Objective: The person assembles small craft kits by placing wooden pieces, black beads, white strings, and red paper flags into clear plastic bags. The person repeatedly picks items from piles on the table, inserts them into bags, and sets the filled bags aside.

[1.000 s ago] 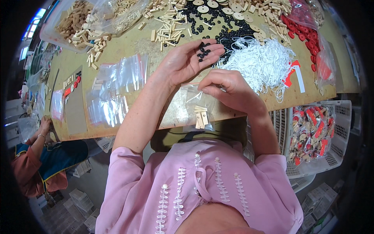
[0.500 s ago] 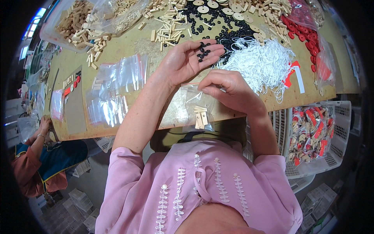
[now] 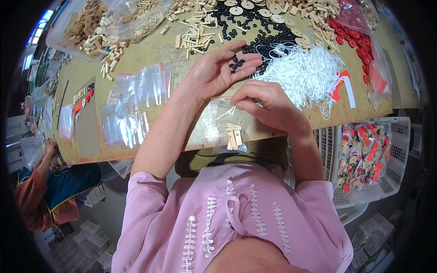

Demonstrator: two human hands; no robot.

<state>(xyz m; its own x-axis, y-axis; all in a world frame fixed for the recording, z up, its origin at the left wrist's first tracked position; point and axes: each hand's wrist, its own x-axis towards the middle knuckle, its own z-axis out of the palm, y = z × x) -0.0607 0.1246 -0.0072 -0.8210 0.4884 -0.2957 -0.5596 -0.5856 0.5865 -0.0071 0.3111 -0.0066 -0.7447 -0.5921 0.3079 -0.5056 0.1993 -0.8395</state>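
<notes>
My left hand (image 3: 217, 70) is palm up over the table, fingers stretched out and thumb raised. Several small black beads (image 3: 236, 63) rest across its fingers. Close by, my right hand (image 3: 268, 103) pinches the upper edge of a clear zip bag (image 3: 221, 113), thumb against bent fingers. Inside that bag lie several small pale wooden pieces (image 3: 234, 136), both thin sticks and blocks. The bag hangs slightly over the table's near edge. Just beyond my fingertips spreads a loose pile of black beads (image 3: 275, 40), next to a tangled heap of white string (image 3: 298, 75).
Flat zip bags (image 3: 141, 88) lie left of my forearm, near a sample board (image 3: 86, 123). Wooden sticks (image 3: 200, 36), wooden discs (image 3: 275, 9) and red discs (image 3: 362, 50) cover the far side. A white crate (image 3: 400, 145) of filled bags stands right. Another person's arm (image 3: 43, 166) shows at left.
Fewer black beads lie on my left hand, and its thumb has lifted away from the fingers. My right hand and the bag have hardly moved.
</notes>
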